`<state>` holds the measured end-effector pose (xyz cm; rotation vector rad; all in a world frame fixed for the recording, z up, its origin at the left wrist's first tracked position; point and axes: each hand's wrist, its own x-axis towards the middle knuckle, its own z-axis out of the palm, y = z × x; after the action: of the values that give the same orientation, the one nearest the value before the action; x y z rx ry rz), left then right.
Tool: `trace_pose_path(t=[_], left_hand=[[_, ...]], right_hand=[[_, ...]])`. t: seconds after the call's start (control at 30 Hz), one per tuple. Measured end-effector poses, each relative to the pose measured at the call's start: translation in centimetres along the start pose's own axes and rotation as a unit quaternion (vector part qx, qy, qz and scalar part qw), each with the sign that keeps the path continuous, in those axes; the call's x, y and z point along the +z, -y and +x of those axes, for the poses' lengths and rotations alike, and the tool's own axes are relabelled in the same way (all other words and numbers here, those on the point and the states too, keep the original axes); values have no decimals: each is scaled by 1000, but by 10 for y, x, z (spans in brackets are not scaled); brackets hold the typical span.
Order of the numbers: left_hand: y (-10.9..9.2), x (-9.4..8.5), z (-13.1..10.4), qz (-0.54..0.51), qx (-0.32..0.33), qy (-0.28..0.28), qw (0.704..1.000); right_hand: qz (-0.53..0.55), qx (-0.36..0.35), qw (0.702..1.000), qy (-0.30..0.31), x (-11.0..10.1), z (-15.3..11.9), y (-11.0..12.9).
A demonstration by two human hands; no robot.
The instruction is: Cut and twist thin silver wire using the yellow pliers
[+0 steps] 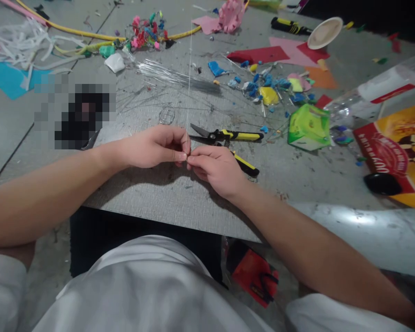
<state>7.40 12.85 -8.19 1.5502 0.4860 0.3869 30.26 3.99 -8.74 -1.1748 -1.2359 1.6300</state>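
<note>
My left hand (159,146) and my right hand (216,167) meet fingertip to fingertip above the grey table's near part. Both pinch a thin pale wire (189,92), which rises straight up from between the fingers. Its lower end is mostly hidden by the fingertips. Just behind my right hand lie pruning shears (242,135) with black and yellow handles, their blades apart and partly covered by the hand. A small bent wire piece (166,115) rests on the table beyond my left hand. Farther back lies a bundle of straight silvery wires (180,77).
Blue and yellow clay pieces (269,95), a green packet (309,127), a plastic bottle (376,90) and an orange bag (401,152) lie to the right. A yellow cable (90,33) crosses the back, near white strips (20,39). A red bag (254,276) is below the table edge.
</note>
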Motion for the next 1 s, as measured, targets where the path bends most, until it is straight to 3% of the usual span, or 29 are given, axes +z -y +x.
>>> trace_pose_path(t=[0.2, 0.43, 0.63, 0.8, 1.0], left_hand=[[6, -3, 3, -33, 19, 16, 999], [5, 1, 2, -15, 59, -24, 998], [-2, 0, 2, -16, 84, 0, 996], [-2, -4, 1, 15, 63, -21, 998], [4, -5, 2, 86, 98, -62, 989]], right_hand=[[3, -4, 1000, 16, 2, -1, 1], [15, -11, 999, 35, -1, -1, -3], [24, -22, 996, 80, -10, -2, -1], [14, -12, 998, 55, -9, -3, 1], [-10, -16, 999, 28, -5, -4, 2]])
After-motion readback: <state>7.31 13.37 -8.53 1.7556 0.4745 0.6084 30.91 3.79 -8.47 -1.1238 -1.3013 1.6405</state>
